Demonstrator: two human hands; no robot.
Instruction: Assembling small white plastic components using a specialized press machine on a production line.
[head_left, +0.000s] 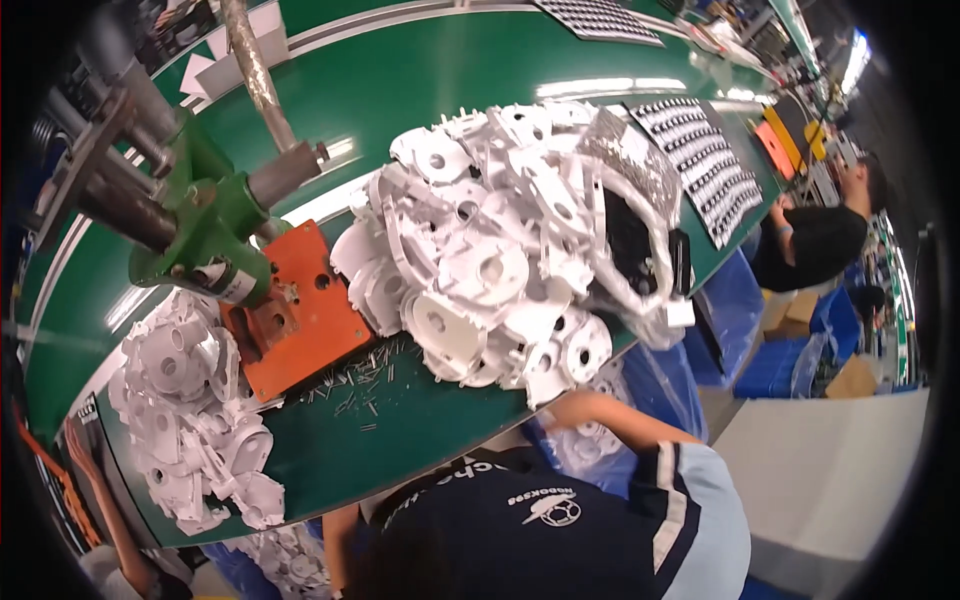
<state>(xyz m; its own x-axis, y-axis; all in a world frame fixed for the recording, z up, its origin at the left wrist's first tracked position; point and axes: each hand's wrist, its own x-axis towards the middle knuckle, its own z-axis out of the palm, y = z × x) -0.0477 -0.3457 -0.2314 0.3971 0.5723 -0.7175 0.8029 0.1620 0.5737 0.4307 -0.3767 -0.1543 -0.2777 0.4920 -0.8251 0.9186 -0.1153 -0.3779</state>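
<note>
My right arm (625,420) bends in from the lower right, from a light blue sleeve. The right hand (563,410) is at the table's near edge, beside a heap of white plastic housings (470,260) and above a blue bag holding more of them; its fingers are hidden. Of my left arm only a strip of forearm (340,545) shows below the table edge, with the hand out of sight. A green hand press (205,230) stands over an orange fixture plate (300,310). Small metal pins (365,385) are strewn before the plate.
Another heap of white housings (195,410) lies left of the press. Trays of small parts (700,160) and a clear bag with dark contents (635,230) are at the right. One co-worker's arm (105,500) shows at far left, another person (825,240) at right near blue bins (785,365).
</note>
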